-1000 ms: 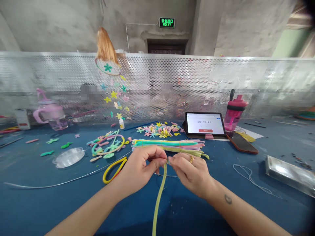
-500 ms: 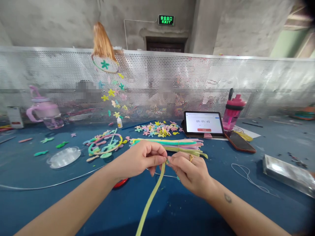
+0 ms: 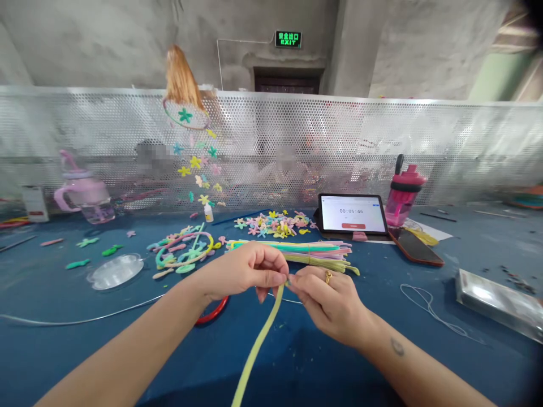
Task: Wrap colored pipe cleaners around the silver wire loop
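My left hand (image 3: 258, 268) pinches the upper end of a pale yellow-green fuzzy stem (image 3: 258, 345), which hangs down toward the bottom edge. Close against it, my right hand (image 3: 326, 294), with a ring on one finger, is closed at the same spot on something small that I cannot make out. Behind both hands lies a banded bundle of coloured fuzzy stems (image 3: 314, 251). A heap of small fuzzy flowers (image 3: 275, 224) sits beyond the bundle. Partly hidden by my left forearm is a red curved object (image 3: 214, 312).
Left are a coloured ring (image 3: 210, 242) with loose pieces, a clear dish (image 3: 116, 271) and a pink jug (image 3: 87, 198). Right are a tablet (image 3: 353, 213), a pink bottle (image 3: 401, 198), a phone (image 3: 416, 246) and a clear box (image 3: 500, 302). A perforated screen (image 3: 360, 147) stands behind.
The view has shifted slightly, so background things sit a little lower and further right. Both hands stay together at the stem's end, and more of the red object shows.
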Demonstrator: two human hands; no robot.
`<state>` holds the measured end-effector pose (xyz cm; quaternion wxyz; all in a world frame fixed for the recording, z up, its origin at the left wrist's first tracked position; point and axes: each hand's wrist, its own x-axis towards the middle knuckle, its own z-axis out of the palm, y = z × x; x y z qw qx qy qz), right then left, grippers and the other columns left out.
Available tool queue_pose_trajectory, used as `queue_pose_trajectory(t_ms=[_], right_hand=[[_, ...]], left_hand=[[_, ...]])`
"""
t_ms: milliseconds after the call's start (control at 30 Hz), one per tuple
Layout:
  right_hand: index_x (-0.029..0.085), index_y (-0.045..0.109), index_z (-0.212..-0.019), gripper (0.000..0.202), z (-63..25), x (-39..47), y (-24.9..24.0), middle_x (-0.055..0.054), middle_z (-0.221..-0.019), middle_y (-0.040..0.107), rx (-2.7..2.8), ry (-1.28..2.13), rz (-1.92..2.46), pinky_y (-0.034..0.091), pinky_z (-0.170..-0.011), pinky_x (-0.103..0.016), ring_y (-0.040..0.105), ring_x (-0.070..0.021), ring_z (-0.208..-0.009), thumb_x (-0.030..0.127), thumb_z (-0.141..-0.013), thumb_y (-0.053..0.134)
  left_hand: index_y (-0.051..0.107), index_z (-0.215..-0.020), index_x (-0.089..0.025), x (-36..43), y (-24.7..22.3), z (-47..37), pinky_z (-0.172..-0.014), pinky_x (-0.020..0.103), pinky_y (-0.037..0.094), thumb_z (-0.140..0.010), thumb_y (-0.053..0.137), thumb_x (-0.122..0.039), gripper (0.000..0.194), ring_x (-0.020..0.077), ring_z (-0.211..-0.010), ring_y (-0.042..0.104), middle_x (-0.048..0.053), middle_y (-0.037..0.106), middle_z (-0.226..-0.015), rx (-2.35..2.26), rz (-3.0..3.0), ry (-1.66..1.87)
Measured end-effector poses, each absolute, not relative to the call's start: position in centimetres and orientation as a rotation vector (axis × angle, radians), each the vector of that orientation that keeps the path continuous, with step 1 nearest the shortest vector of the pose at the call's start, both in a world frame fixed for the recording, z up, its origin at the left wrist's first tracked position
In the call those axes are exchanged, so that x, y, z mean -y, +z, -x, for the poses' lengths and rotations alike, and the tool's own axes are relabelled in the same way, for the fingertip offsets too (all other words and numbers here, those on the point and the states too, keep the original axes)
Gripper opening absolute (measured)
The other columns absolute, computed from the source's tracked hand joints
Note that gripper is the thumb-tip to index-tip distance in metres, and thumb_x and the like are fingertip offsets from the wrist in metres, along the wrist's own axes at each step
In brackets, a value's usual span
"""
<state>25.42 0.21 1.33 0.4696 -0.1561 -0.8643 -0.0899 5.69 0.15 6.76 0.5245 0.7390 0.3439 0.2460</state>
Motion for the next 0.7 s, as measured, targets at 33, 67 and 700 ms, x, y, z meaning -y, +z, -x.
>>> queue_pose_trajectory(t_ms=[33, 67, 700], right_hand=[[0.018, 0.055, -0.077, 0.019, -25.5, -0.2, 1.3, -0.005, -0.070, 0.064, 2.114, -0.238, 0.391, 0.047, -0.055, -0.022, 0.060, -0.0130, -0.063, 0.008, -0.086, 0.041], [0.018, 0.055, -0.076, 0.020, -25.6, -0.3, 1.3, -0.004, -0.070, 0.064, 2.109, -0.254, 0.401, 0.047, -0.055, -0.022, 0.060, -0.0129, -0.063, 0.008, -0.085, 0.041], [0.018, 0.055, -0.079, 0.008, -26.3, -0.5, 1.2, -0.003, -0.071, 0.066, 2.038, -0.360, 0.452, 0.048, -0.059, -0.023, 0.062, -0.0126, -0.064, 0.014, -0.085, 0.052]], left_hand=[[0.058, -0.078, -0.014, -0.1, 6.7, -5.8, -0.049, 0.017, 0.043, -0.077, 0.064, -0.034, 0.021, 0.0065, -0.051, 0.052, -0.002, 0.058, -0.064, -0.839, -1.775, 0.616], [0.059, -0.077, -0.013, -0.1, 6.6, -5.9, -0.049, 0.017, 0.044, -0.076, 0.065, -0.034, 0.022, 0.0066, -0.051, 0.052, -0.001, 0.059, -0.064, -0.858, -1.786, 0.653], [0.059, -0.080, -0.016, 5.1, 4.1, -7.5, -0.047, 0.019, 0.040, -0.081, 0.056, -0.031, 0.015, 0.0098, -0.049, 0.054, -0.001, 0.059, -0.059, -1.187, -2.355, 1.006]])
